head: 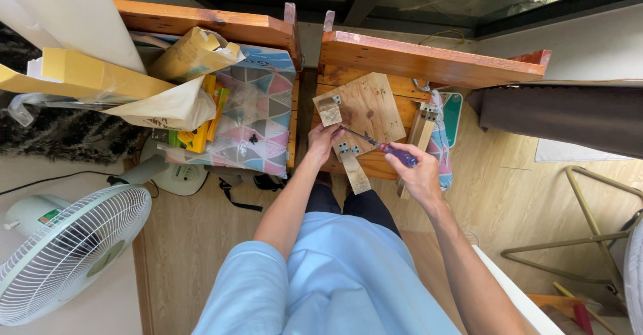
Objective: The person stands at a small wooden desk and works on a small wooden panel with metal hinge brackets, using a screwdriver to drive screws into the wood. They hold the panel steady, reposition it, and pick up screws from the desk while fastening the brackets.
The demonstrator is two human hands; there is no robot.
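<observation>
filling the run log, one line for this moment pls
left hand: steadies plywood board | right hand: grips screwdriver | tip: at bracket

Yellow cardboard boxes [100, 74] and a triangle-patterned plastic bag [258, 117] on the left wooden bench [201, 19].

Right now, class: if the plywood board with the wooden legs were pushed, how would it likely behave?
The plywood board looks stiff and probably light. Its hinged wooden legs may swing or fold. The left hand steadies it while the right hand holds a screwdriver, so it might slide.
</observation>
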